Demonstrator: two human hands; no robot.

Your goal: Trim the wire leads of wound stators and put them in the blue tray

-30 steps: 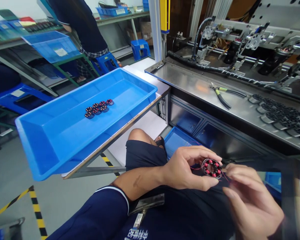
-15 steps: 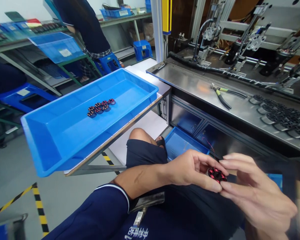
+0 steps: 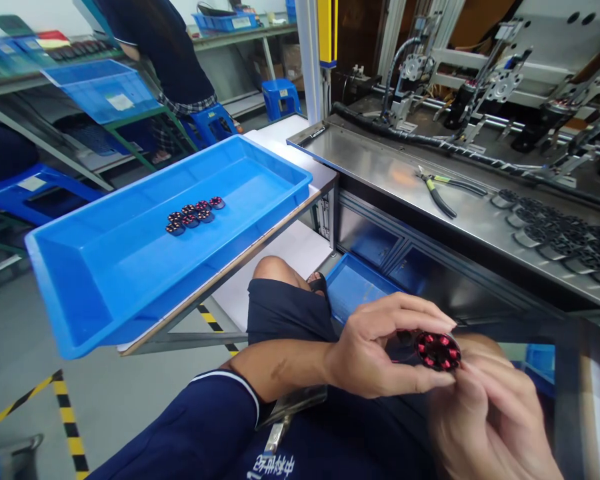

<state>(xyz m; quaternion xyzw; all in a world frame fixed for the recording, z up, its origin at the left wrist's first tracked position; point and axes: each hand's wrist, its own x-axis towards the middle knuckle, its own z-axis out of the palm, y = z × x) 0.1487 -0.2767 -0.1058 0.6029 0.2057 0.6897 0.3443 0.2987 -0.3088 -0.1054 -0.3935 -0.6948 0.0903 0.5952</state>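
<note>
Between thumb and fingers, my left hand (image 3: 380, 347) grips a round motor stator (image 3: 437, 351) by its edges. Red wire windings show in a ring inside its dark body, and this face is turned up towards me. My right hand (image 3: 495, 407), partly blurred, is closed with thumb and fingertips pinched at the stator's right rim. Whether a wire end lies in that pinch is hidden. Several similar stators (image 3: 195, 215) stand grouped in a large blue tray (image 3: 125, 267) on my left.
Green-handled cutting pliers (image 3: 440, 193) lie on the metal bench (image 3: 370, 160) of a machine. Several black ring-shaped parts (image 3: 555, 227) sit at its right. Below is another blue bin (image 3: 357, 287). A co-worker (image 3: 155, 53) sits at the far table.
The stator has turned so its wound face shows more fully. My right hand has moved down and lower at its right rim, fingers drawn in. The view has shifted slightly.
</note>
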